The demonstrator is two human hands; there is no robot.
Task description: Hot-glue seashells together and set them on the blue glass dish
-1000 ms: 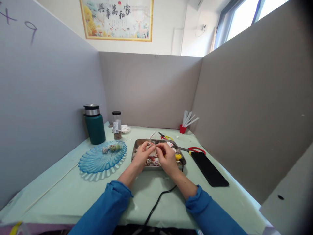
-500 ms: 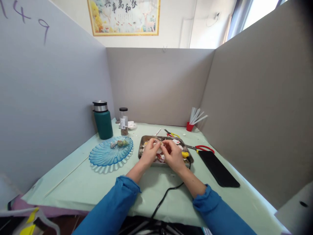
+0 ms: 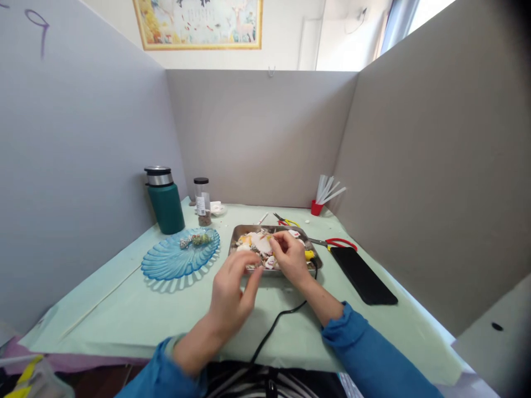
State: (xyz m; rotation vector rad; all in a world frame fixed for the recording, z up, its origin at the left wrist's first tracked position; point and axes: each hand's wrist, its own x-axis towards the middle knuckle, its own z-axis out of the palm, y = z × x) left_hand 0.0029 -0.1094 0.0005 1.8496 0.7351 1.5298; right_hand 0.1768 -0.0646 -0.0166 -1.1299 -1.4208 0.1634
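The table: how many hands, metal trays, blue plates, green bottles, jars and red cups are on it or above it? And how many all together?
Hands, left hand and right hand: 2
Metal tray: 1
Blue plate: 1
Green bottle: 1
Jar: 1
Red cup: 1
Total: 7

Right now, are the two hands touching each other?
No, a visible gap separates the left hand from the right hand.
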